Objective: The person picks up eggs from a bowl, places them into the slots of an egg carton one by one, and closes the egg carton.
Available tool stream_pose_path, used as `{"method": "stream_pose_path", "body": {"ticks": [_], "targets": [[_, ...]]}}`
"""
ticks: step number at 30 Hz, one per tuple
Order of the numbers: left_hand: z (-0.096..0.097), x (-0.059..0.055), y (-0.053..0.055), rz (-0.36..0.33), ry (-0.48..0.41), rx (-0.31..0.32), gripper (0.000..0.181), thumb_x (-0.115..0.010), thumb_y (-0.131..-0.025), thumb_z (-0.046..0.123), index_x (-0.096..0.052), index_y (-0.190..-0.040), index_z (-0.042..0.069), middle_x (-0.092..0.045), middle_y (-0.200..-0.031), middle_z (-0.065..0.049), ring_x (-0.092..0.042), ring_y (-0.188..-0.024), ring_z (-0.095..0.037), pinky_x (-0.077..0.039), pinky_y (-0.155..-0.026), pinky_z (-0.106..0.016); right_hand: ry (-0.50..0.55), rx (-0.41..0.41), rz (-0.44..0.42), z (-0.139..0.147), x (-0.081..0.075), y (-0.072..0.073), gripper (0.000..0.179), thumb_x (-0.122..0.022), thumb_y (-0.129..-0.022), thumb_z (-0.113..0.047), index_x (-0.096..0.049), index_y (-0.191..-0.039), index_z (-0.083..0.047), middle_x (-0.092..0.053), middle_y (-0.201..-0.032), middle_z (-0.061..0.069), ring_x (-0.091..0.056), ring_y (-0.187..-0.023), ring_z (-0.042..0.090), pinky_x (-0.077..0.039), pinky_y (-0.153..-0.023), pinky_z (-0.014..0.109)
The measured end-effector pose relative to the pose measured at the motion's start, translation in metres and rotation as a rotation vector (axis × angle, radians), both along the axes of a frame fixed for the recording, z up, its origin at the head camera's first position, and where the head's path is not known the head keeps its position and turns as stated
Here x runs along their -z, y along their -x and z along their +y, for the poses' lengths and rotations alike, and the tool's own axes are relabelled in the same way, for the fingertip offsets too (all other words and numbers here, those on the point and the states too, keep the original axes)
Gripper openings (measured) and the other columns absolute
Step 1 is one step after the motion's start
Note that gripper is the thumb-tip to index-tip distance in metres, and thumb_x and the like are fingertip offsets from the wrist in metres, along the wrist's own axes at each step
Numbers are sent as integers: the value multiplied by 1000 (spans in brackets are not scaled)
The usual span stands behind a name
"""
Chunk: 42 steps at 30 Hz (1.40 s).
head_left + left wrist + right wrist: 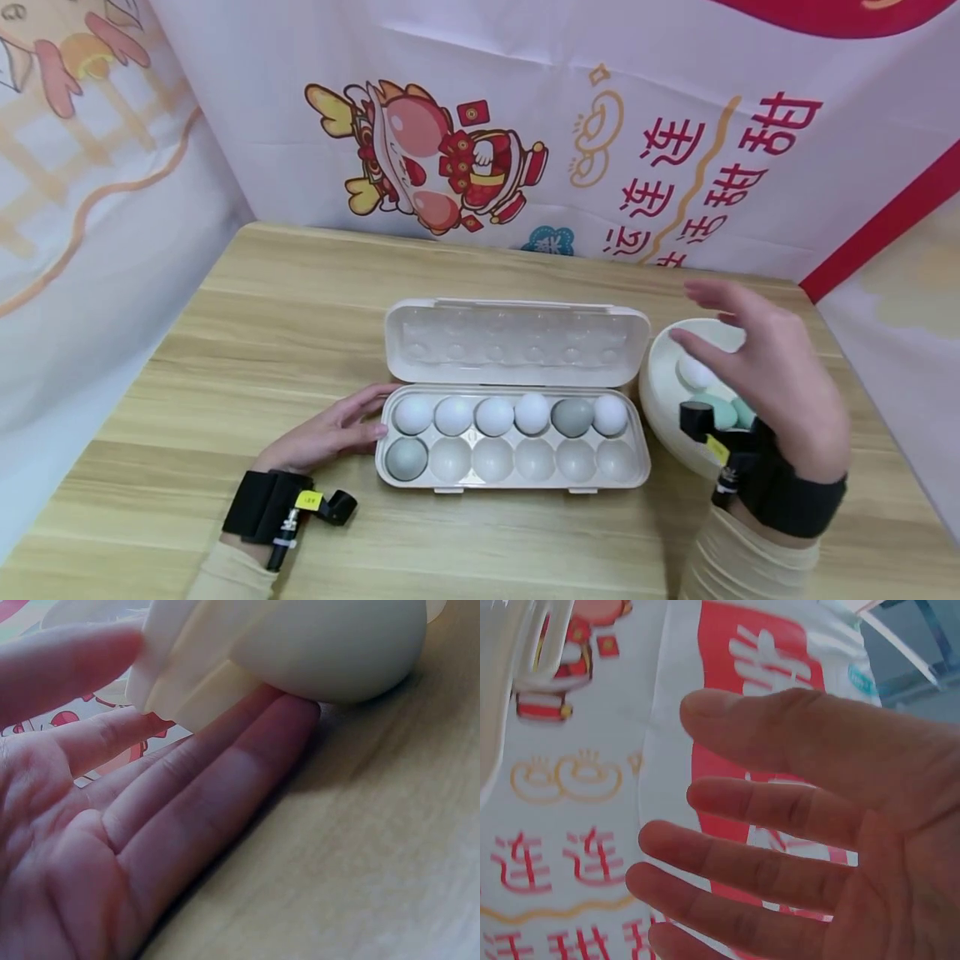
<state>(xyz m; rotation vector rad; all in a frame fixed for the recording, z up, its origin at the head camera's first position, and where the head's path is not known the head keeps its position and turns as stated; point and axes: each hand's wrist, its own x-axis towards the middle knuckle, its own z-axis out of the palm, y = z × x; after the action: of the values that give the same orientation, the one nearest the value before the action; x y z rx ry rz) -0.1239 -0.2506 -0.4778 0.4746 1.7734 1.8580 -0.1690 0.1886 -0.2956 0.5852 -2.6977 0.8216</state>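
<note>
A white plastic egg box [513, 486] lies on the table with its clear-looking lid [517, 342] tipped back. Eggs fill its back row, most of them white, with one grey-green egg [572, 417] among them. The front row holds a single grey-green egg [407, 459] in the leftmost cup. My left hand [337, 429] rests at the box's left end, thumb by the rim and fingers stretched out against its side. Over a cream bowl [663, 417] on the right, my right hand [780, 379] hovers with fingers spread and nothing in them.
Inside the bowl are a white egg [696, 372] and green eggs [716, 410], partly hidden by my right hand and wrist camera. The bowl stands close to the box's right end. A printed cloth [480, 50] hangs behind the wooden table [247, 333].
</note>
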Motion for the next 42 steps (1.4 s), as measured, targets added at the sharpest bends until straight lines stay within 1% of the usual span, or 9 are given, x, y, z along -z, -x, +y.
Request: {"method": "stream_pose_path", "body": {"ticks": [5, 10, 16, 21, 25, 27, 32, 39, 42], "targets": [[-1, -2, 0, 1, 2, -2, 52, -44, -95, 3, -24, -142, 7, -25, -144, -30, -46, -119, -29, -48, -92, -36, 40, 138, -119, 27, 4, 4, 55, -70, -81, -20, -47, -127, 0, -49, -125, 27, -46, -107, 45, -38, -87, 66], [0, -2, 0, -8, 3, -4, 51, -44, -95, 4, -24, -142, 6, -26, -144, -31, -48, -117, -26, -49, -91, -34, -37, 205, -178, 46, 14, 13, 58, -67, -83, -29, -44, -127, 1, -48, -123, 30, -46, -104, 47, -39, -84, 66], [0, -2, -1, 1, -3, 1, 51, -44, -95, 3, -25, -142, 7, -26, -143, -31, -48, -118, -27, -49, -91, -35, -187, 193, -315, 55, 26, 30, 65, -63, -84, -39, -42, -128, 4, -48, -120, 33, -46, -103, 49, -43, -77, 64], [-1, -2, 0, 9, 5, -5, 51, -45, -95, 4, -25, -142, 8, -27, -144, -28, -45, -120, -28, -48, -92, -35, -266, 172, -438, 57, 35, 40, 70, -61, -83, -46, -41, -127, 6, -48, -121, 34, -46, -104, 49, -46, -72, 57], [-1, -1, 0, -3, 3, -5, 51, -45, -95, 5, -26, -142, 10, -29, -143, -26, -46, -120, -28, -48, -93, -36, -318, 164, -537, 59, 43, 47, 72, -59, -84, -47, -40, -129, 5, -46, -124, 35, -44, -104, 49, -46, -74, 57], [0, -1, -1, 0, 1, 0, 51, -44, -95, 4, -26, -142, 9, -29, -143, -27, -46, -119, -29, -48, -92, -36, -345, 156, -558, 60, 45, 51, 69, -59, -84, -46, -41, -130, 3, -44, -126, 36, -44, -105, 49, -44, -78, 61], [-1, -2, -2, -7, 13, -8, 51, -46, -95, 6, -27, -142, 11, -31, -143, -25, -47, -118, -30, -48, -92, -36, -360, 152, -603, 60, 51, 57, 65, -61, -85, -40, -43, -130, 2, -40, -129, 38, -38, -108, 49, -37, -86, 67], [-1, -2, -3, -13, 11, -15, 50, -47, -95, 6, -29, -141, 13, -31, -143, -24, -45, -120, -32, -47, -93, -38, -348, 156, -707, 65, 63, 61, 67, -63, -83, -38, -40, -131, 2, -38, -127, 40, -38, -106, 51, -41, -81, 63], [0, -1, -3, -13, 11, -22, 50, -47, -95, 7, -29, -141, 12, -31, -143, -25, -46, -119, -33, -48, -93, -38, -343, 152, -746, 67, 68, 64, 69, -62, -83, -40, -37, -134, 0, -35, -129, 39, -38, -108, 50, -40, -83, 64]]}}
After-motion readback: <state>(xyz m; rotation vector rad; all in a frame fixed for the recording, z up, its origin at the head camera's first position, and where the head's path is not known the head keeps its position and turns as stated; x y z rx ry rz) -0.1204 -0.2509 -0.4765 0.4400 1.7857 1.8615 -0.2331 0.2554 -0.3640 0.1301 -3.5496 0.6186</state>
